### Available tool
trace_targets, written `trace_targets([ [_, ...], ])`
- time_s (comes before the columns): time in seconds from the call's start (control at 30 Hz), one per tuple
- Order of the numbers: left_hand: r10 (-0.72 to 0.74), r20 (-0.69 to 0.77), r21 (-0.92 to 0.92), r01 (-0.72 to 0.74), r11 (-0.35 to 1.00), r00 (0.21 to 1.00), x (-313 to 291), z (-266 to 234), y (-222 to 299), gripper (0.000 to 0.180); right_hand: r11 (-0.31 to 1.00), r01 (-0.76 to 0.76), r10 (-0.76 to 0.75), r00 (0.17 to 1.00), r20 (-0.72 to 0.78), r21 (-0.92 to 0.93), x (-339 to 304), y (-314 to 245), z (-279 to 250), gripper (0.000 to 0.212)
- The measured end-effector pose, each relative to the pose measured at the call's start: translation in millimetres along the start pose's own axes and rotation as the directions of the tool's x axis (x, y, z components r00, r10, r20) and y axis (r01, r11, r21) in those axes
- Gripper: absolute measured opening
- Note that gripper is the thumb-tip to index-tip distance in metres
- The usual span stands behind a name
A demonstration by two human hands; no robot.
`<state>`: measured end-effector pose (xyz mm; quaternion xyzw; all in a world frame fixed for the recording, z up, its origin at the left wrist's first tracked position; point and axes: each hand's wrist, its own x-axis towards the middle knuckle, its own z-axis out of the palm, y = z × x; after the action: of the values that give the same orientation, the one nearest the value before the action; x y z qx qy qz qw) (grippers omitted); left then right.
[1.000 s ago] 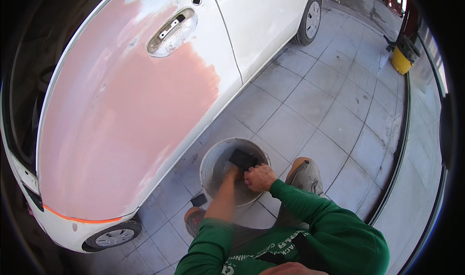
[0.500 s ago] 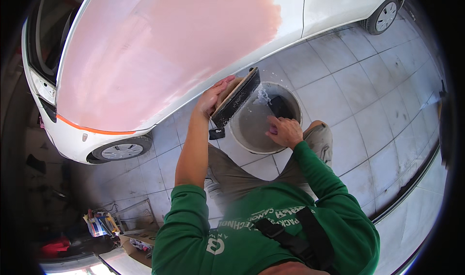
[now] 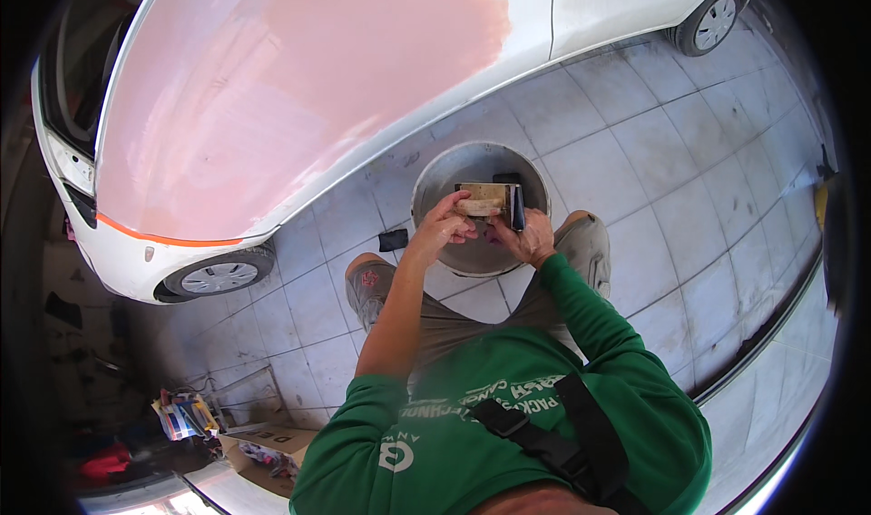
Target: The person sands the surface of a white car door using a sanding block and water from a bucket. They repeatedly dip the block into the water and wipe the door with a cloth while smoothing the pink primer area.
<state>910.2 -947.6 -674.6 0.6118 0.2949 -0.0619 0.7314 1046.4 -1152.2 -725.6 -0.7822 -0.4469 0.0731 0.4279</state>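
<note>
Over the bucket [image 3: 416, 208] between my knees, a long sanding block [image 3: 481, 193] lies level, with its tan, wooden-looking back and grip facing up. My left hand [image 3: 445, 228] has its fingers closed on the block's left part. At the other end, my right hand [image 3: 533, 237] grips the block's edge, beside a dark strip, likely its abrasive sheet. The block's underside is hidden. Behind it, a black piece [image 3: 510, 178] shows inside the bucket, partly covered by the block. Cloudy grey water appears to fill the bucket.
A white car [image 3: 517, 52] with a large sanded pinkish patch [image 3: 299, 107] stands ahead and left. A small black piece [image 3: 393, 240] lies on the tiled floor [image 3: 635, 197] left of the bucket. An open cardboard box [image 3: 259, 442] stands at the lower left.
The sanding block has come down from a tilted position left of the bucket to level above it. My right hand has moved up from the water onto the block; the splash is gone.
</note>
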Motion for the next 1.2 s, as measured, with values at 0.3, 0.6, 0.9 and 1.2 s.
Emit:
trace_targets([
  [0.3, 0.44, 0.056, 0.629, -0.374, 0.682, 0.896, 17.4, -15.1, 16.2, 0.05, 0.983, -0.076, 0.086, 0.995, -0.051, 0.167, -1.0, 0.4, -7.4, 0.048],
  [0.6, 0.386, 0.076, 0.431, -0.379, 0.819, 0.919, 10.5, -38.3, 18.9, 0.042, 0.946, -0.287, 0.271, 0.955, 0.117, 0.152, 4.1, -6.6, -20.5, 0.063],
  [0.9, 0.476, 0.008, 0.377, -0.443, 0.813, 0.88, -15.2, -54.1, 29.8, 0.042, 0.711, -0.478, 0.32, 0.873, 0.368, 0.516, 14.6, -0.8, -7.2, 0.051],
  [1.2, 0.752, 0.024, 0.864, -0.392, 0.315, 0.658, -36.3, -62.8, 41.0, 0.035, -0.028, -0.508, 0.226, 0.836, 0.5, 0.861, 50.2, -46.3, 1.5, 0.037],
])
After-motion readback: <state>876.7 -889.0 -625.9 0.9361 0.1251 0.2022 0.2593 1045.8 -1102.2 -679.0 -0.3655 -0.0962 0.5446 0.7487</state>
